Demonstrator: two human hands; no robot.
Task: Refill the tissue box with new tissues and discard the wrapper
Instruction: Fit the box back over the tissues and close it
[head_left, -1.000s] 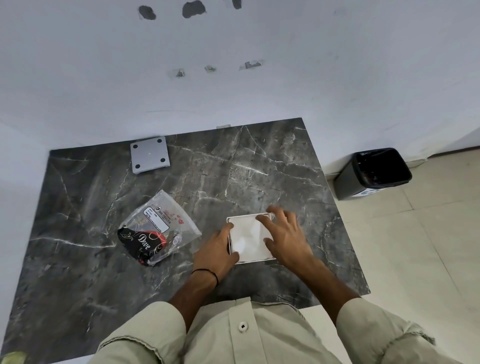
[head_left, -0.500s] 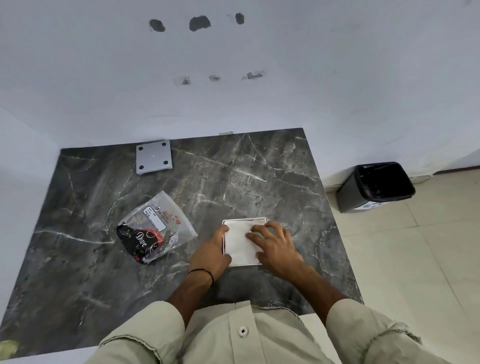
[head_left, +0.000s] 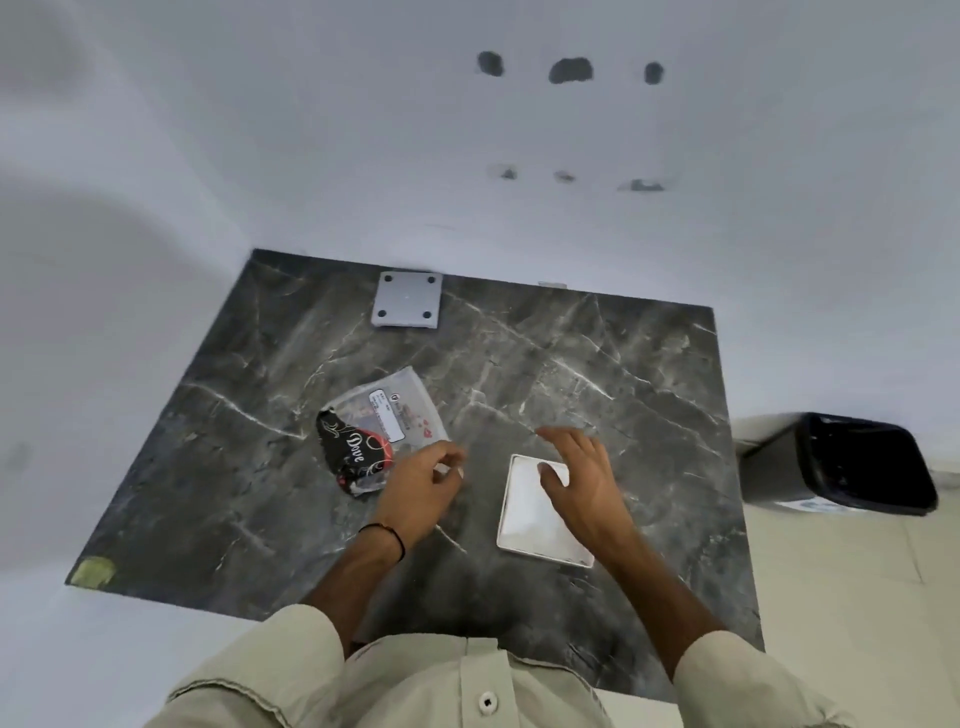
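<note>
A white square tissue box (head_left: 530, 519), filled with white tissue, lies on the dark marble table (head_left: 597, 374) near its right front. My right hand (head_left: 582, 483) hovers over the box's far edge with fingers spread, holding nothing. The clear plastic wrapper (head_left: 384, 431) with a black and red printed end lies to the left of the box. My left hand (head_left: 421, 488) is at the wrapper's near right corner, fingers curled and close to its edge; whether they pinch it I cannot tell.
A grey square plate (head_left: 408, 306) with corner holes lies at the table's back edge against the white wall. A black waste bin (head_left: 852, 467) stands on the tiled floor to the right of the table. A yellowish patch (head_left: 93, 571) marks the table's front left corner.
My left hand left the box and moved left to the wrapper. My right hand lifted off the tissues and spread. The view shifted, so everything sits further right.
</note>
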